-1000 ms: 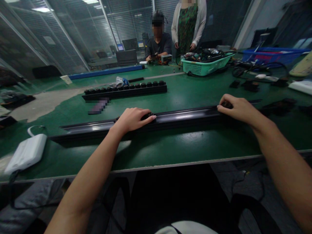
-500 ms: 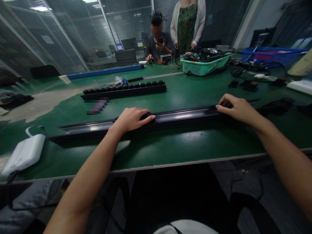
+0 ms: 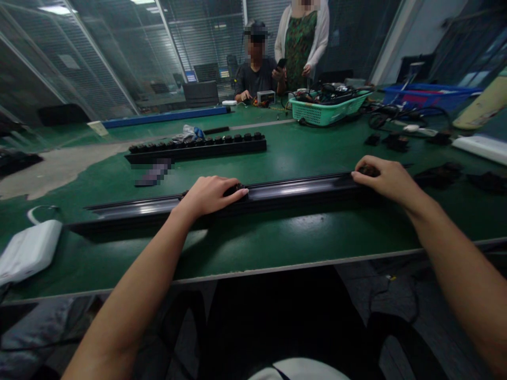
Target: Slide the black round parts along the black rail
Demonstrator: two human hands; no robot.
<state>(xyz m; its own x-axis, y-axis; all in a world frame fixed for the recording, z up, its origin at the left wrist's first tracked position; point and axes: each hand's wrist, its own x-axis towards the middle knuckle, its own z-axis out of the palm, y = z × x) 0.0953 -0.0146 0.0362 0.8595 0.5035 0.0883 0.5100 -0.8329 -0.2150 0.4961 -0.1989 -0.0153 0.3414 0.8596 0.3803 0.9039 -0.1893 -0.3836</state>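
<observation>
A long, glossy black rail [image 3: 297, 189] lies lengthwise across the green table in front of me. My left hand [image 3: 208, 196] is closed over its middle-left part, fingers and thumb around a small dark piece [image 3: 237, 188] in the channel. Toward the rail's right end, my right hand [image 3: 382, 177] pinches a dark, rounded piece [image 3: 369, 170] between thumb and fingers. Both pieces are mostly hidden by my fingers, so their kind is unclear. Beyond the rail stands a shorter black bar [image 3: 198, 152] with a row of dark round parts along its top.
A phone-like slab [image 3: 154, 173] lies behind the rail, and a white box [image 3: 31, 250] with a cable at left. Loose dark parts [image 3: 396, 141] are at right. Farther back are a green basket [image 3: 317, 113] of cables, a blue bin [image 3: 431, 97] and two people.
My view has shifted slightly, so most of the table appears a little farther left. Both hands keep their places on the rail. The seated person's phone has moved to the right, away from the body.
</observation>
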